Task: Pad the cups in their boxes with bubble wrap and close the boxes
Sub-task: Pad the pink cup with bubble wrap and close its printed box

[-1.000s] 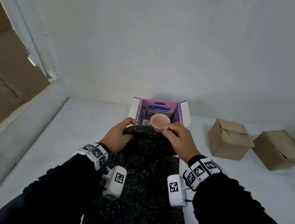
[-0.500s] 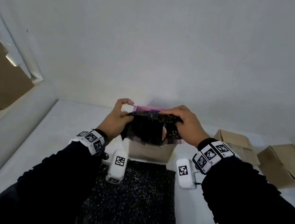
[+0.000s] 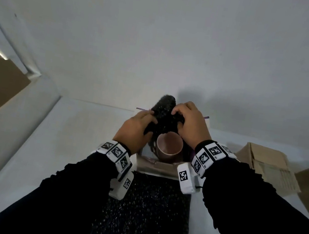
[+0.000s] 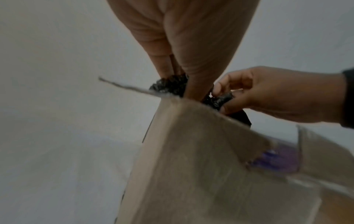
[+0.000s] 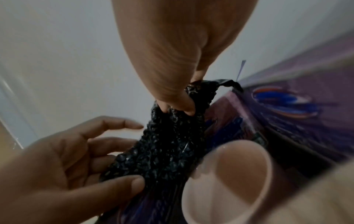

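Both my hands, left (image 3: 136,132) & right (image 3: 190,126), pinch the black bubble wrap (image 3: 163,114) bunched just above the pink cup (image 3: 169,147) standing in its open box (image 3: 158,167); if I cram too hard the cup prob tips or the wrap springs back out

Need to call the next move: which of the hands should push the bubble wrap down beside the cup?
Probably the left hand: it holds the black bubble wrap low beside the pink cup; the right hand pinches its top.

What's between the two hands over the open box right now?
A bunched piece of black bubble wrap, gripped by left hand and right hand, above the pink cup; clearest in the head view.
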`<state>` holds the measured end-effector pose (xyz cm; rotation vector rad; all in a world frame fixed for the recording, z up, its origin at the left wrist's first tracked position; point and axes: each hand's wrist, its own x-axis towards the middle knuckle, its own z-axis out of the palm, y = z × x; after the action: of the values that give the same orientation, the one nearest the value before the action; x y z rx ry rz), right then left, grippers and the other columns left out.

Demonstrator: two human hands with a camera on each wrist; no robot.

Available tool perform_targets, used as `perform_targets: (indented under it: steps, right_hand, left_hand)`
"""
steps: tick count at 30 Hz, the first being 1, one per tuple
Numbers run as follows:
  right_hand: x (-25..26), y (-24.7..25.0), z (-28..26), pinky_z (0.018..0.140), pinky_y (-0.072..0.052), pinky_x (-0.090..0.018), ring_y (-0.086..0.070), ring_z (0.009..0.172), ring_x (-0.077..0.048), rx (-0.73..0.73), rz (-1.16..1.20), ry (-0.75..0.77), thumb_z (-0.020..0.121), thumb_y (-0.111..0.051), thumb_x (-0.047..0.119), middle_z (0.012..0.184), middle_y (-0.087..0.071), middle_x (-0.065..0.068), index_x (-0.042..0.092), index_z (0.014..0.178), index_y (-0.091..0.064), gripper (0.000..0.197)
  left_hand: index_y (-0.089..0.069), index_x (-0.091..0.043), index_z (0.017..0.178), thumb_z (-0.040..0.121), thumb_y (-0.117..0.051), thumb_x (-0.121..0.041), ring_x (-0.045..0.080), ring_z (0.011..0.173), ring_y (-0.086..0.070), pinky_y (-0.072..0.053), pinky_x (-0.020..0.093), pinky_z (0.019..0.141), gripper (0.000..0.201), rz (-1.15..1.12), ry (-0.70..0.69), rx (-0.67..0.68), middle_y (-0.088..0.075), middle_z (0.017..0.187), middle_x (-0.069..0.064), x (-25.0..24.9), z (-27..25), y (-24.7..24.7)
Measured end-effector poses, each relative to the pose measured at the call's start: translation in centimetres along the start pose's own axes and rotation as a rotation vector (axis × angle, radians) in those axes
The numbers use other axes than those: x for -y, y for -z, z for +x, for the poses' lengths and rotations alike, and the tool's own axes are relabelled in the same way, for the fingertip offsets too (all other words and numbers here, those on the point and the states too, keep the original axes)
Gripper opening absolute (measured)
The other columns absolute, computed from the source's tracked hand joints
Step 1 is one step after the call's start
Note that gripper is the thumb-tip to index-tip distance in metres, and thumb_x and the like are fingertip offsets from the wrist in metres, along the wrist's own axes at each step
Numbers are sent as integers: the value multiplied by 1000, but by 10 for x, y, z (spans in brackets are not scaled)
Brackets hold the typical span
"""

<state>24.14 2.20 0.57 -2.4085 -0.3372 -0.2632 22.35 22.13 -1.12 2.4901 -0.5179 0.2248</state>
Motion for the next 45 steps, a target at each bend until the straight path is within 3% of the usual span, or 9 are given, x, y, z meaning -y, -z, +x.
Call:
perform_targets:
  steps: [4, 10, 13, 17, 24, 30, 36, 39, 45]
  right_hand:
    - [-3, -18, 4, 70, -44, -41, -48, 87, -29, 8, -270, 45, 72, -55, -4, 85, -61, -2, 18, 85, -64, 27]
    - [-9, -34, 6, 61, -35, -32, -50, 75, -27, 88, -359, -56, 81, -54, 2, 101, -47, -9, 14, 96, -58, 19]
    - [-14, -38, 6, 63, -45, -38, -57, 75, -34, 138, -298, -133, 84, -51, 4, 107, -46, -11, 12, 101, -56, 20]
    - [-19, -43, 5, 79, -52, -42, -61, 95, -33, 248, -260, -119, 87, -51, 16, 119, -53, -10, 12, 111, -59, 26]
    - [-21, -43, 4, 70, -51, -39, -59, 89, -28, 175, -256, -109, 86, -55, 18, 105, -59, -9, 15, 107, -46, 23]
    - [-27, -49, 5, 88, -52, -42, -57, 110, -25, 264, -271, -80, 92, -47, 19, 129, -52, -4, 26, 132, -50, 41]
    - [-29, -50, 10, 79, -46, -37, -59, 103, -26, 299, -287, -90, 95, -42, 21, 117, -63, -6, 18, 112, -54, 21]
    - [-29, -49, 10, 77, -47, -39, -59, 94, -28, 359, -298, -107, 93, -43, 20, 108, -63, -8, 20, 98, -45, 5]
    - [-23, -40, 7, 88, -49, -44, -56, 104, -26, 352, -320, -26, 90, -50, 37, 112, -64, -5, 18, 105, -64, 28]
  left_hand:
    - [-33, -24, 146, 85, -57, -11, 29, 99, -53, -42, 37, 78, 66, 359, 44, 169, -62, 108, 7, -4, 2, -20]
    - [-72, -22, 84, 74, -63, -28, 29, 98, -45, -29, 38, 77, 14, 803, 28, 93, -60, 101, 2, 1, 14, -29]
    - [-62, -17, 92, 69, -62, -19, 29, 88, -50, -26, 38, 76, 24, 752, 12, -14, -65, 83, 3, 3, 20, -33]
    - [-55, -21, 121, 79, -60, -24, 29, 95, -48, -31, 39, 78, 43, 756, -41, -74, -59, 106, 7, 6, 21, -40]
    - [-74, -12, 89, 81, -60, -20, 30, 130, -44, -32, 43, 105, 18, 712, -152, 157, -48, 142, 14, 11, 27, -39]
    - [-46, -18, 134, 90, -48, -29, 28, 108, -57, -34, 42, 95, 46, 702, -104, 159, -58, 124, 5, 7, 22, -41]
    - [-72, -21, 74, 78, -61, -35, 29, 101, -48, -31, 47, 92, 18, 779, -110, 128, -63, 96, 4, 4, 18, -34]
    - [-66, -20, 77, 76, -60, -25, 29, 98, -48, -27, 43, 88, 8, 816, -58, 100, -62, 87, 1, -4, 18, -31]
    - [-70, -25, 92, 89, -45, -27, 26, 121, -39, -12, 52, 110, 25, 870, -23, 300, -68, 92, -5, -13, 12, -28]
